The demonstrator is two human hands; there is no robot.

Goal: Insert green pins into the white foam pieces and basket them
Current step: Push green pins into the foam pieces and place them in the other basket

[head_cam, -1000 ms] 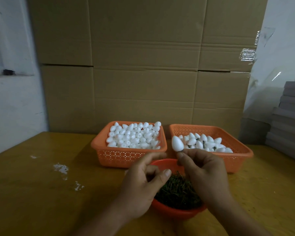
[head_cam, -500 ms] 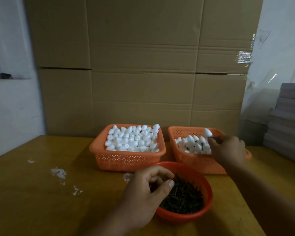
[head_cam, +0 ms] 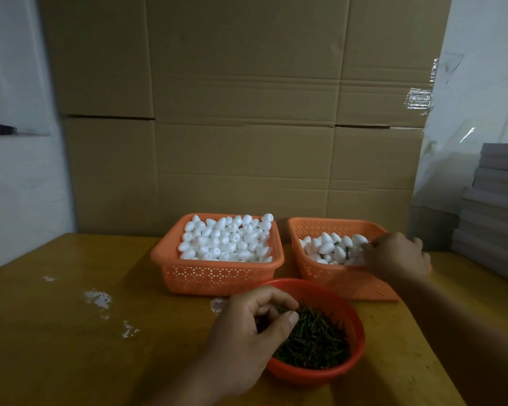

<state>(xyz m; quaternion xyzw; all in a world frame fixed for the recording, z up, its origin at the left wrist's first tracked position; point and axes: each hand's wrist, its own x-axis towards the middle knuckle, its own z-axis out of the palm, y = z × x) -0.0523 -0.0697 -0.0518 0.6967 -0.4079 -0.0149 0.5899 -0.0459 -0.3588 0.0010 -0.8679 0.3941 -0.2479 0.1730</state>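
We see the full basket [head_cam: 217, 272] of plain white foam pieces [head_cam: 226, 240] left of the red bowl [head_cam: 354, 323]; the left hand [head_cam: 247, 332] pinches green pins [head_cam: 314, 338] inside it; right of it, the right hand [head_cam: 396, 256], fingers curled, grip unclear, over the second basket [head_cam: 335, 276] of pinned pieces [head_cam: 332, 247].

Cardboard sheets [head_cam: 241, 118] behind yellow table [head_cam: 56, 332]; white wall [head_cam: 15, 186], seemingly dim.

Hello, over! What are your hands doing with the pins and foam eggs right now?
Left hand picking green pins from red bowl. Right hand over right basket, at pinned foam pieces. Nothing in the way.
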